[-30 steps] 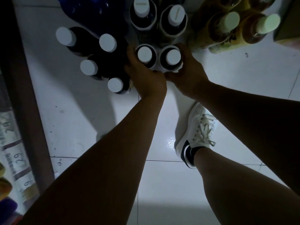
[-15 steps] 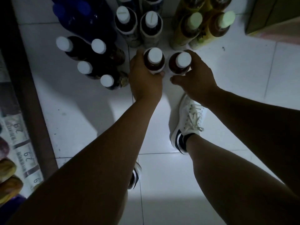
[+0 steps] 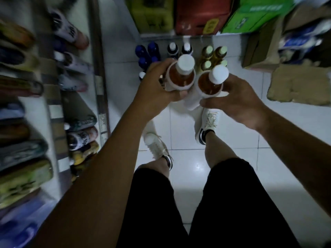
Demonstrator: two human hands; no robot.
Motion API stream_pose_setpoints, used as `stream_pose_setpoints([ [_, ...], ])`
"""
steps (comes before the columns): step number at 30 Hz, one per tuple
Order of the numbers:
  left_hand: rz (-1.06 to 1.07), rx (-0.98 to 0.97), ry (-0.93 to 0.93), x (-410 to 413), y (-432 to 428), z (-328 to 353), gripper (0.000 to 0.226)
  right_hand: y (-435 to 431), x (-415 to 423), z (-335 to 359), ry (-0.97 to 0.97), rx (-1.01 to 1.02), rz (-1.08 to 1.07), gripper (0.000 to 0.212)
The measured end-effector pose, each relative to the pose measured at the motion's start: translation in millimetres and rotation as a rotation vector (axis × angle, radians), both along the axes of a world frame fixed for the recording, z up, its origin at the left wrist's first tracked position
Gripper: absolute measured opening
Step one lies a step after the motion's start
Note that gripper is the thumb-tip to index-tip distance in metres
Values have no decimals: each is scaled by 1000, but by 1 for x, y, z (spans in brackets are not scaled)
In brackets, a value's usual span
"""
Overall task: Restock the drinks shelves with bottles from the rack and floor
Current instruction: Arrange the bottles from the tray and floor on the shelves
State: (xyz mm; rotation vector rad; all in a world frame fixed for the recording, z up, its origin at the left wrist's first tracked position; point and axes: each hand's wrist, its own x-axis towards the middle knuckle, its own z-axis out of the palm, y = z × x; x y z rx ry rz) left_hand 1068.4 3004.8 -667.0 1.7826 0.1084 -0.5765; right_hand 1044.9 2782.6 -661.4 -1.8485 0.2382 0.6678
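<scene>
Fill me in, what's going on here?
A person stands in a shop aisle. The left hand grips one white-capped amber drink bottle, the right hand grips a second white-capped amber bottle beside it, both above the white tiled floor. Dark blue bottles and pale-capped yellow bottles stand on the floor ahead. The drinks shelves on the left hold bottles, blurred.

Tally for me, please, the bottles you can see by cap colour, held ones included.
White-capped, held: 2, left bottle in the left hand, right bottle in the right hand.
White-capped floor bottles: 3.
Pale-green-capped bottles: 4.
Blue-capped bottles: 4, blurred.
Total: 13 visible; the left hand may hide more.
</scene>
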Motion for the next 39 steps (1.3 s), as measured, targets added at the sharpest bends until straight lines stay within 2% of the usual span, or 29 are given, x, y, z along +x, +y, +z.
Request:
stream_pose_setpoints([
  [4, 6, -143, -66, -1, 43, 109, 60, 26, 9, 104, -45, 150, -28, 40],
  [8, 115, -241, -77, -4, 82, 195, 54, 60, 17, 200, -111, 248, -121, 33],
  [14, 249, -419, -63, -20, 124, 296, 57, 118, 12, 295, -123, 400, -217, 40],
  [17, 307, -480, -68, -27, 140, 339, 42, 146, 11, 335, -48, 494, -235, 37],
  [19, 363, -520, -54, -32, 150, 364, 47, 162, 10, 360, 1, 564, -216, 48],
  [22, 472, -638, -53, -39, 161, 400, 67, 183, 9, 393, 98, 722, -192, 61],
  [26, 551, -809, -127, -44, 177, 443, 50, 209, 5, 432, 101, 817, -137, 66],
  [31, 589, -925, -144, -46, 187, 479, 54, 225, 5, 456, 85, 885, -34, 57],
  [36, 647, -922, -181, -40, 189, 506, 50, 230, 25, 481, 83, 888, 55, 47],
  [39, 729, -910, -228, -29, 184, 517, 52, 223, 47, 494, 19, 959, 132, 50],
])
